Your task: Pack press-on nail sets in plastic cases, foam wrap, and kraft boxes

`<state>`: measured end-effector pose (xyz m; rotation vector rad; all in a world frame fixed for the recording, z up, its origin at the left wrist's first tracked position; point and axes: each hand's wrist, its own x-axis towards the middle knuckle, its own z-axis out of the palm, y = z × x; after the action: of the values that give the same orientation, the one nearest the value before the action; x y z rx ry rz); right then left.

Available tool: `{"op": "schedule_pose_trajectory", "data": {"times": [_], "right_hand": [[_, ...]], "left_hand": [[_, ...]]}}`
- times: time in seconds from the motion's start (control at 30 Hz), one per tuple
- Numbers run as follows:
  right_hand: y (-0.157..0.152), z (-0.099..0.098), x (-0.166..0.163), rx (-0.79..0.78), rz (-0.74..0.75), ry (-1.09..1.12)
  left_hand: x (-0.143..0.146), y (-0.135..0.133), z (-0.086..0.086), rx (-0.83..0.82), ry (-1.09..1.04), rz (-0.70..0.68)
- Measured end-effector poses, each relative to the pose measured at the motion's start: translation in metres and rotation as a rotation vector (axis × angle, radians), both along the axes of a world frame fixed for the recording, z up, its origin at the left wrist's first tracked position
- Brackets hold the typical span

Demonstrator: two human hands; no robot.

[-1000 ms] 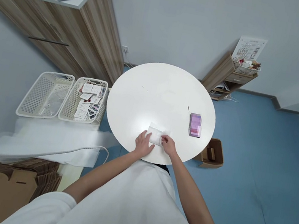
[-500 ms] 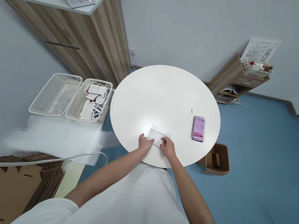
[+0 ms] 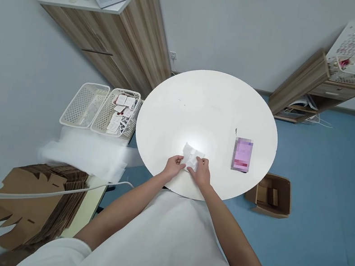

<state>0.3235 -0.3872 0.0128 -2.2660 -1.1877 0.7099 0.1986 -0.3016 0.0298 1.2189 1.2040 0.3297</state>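
A small, thin white wrapping sheet (image 3: pixel 190 154), creased and partly folded, lies near the front edge of the round white table (image 3: pixel 218 99). My left hand (image 3: pixel 173 167) grips its left lower edge with curled fingers and thumb. On the opposite side, my right hand (image 3: pixel 201 172) pinches the sheet, fingertips resting over its right part. Whether anything is wrapped inside is hidden. To the right on the tabletop sits a purple pack (image 3: pixel 242 155), blurred by pixelation, apart from both hands.
Left of the table stand two white baskets, one with several cards (image 3: pixel 118 116), beside a pile of white sheets (image 3: pixel 88 149). Flattened cardboard boxes (image 3: pixel 31 203) are stacked nearer. An open carton (image 3: pixel 272 195) is on the floor at right. A white cable (image 3: pixel 50 194) crosses the left side.
The sheet has gone from nearly flat to more folded and crumpled. My right hand has moved over it, and the left has shifted slightly. The camera view has also shifted.
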Motion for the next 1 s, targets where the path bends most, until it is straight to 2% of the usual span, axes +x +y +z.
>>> {"op": "schedule_pose_trajectory", "data": {"times": [0.23, 0.4, 0.57, 0.73, 0.83, 1.0], "right_hand": [[0.008, -0.002, 0.009, 0.024, 0.045, 0.156], [-0.002, -0.001, 0.017, 0.077, 0.215, 0.229], [-0.015, 0.005, 0.020, 0.160, 0.377, 0.096], [-0.018, 0.017, 0.022, 0.154, 0.527, -0.122], [-0.016, 0.019, 0.023, 0.096, 0.546, -0.161], [-0.006, 0.017, 0.026, 0.054, 0.561, -0.148]], "left_hand": [[0.018, -0.021, 0.004, 0.476, 0.237, -0.365], [0.010, -0.030, 0.007, 0.648, 0.250, -0.605], [0.004, -0.031, 0.008, 0.803, 0.352, -0.782], [0.005, -0.027, 0.011, 0.859, 0.310, -0.794], [0.006, -0.023, 0.015, 0.764, 0.210, -0.760], [0.000, -0.013, 0.024, 0.558, 0.052, -0.613]]}}
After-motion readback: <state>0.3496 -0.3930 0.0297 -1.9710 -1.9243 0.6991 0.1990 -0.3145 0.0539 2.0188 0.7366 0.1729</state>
